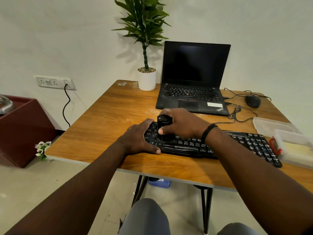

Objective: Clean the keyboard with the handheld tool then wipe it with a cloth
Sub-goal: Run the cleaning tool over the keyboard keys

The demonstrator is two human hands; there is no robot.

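- the right hand has its fingers and thumb curled round the short black cylindrical handheld tool, standing upright on the left-end keys.
- the long black plastic keyboard runs left-right; most of it lies rightward of those fingers, uncleaned by my judgement.
- the left hand lies flat with straight fingers, pressing the keyboard's left end, just beside the tool.
- count: one keyboard, one tool; no cloth clearly visible.

- An open black laptop is sitting at twelve o'clock on the wooden table.
- A white-potted green plant is standing at eleven o'clock.
- A black wired mouse is lying at two o'clock.
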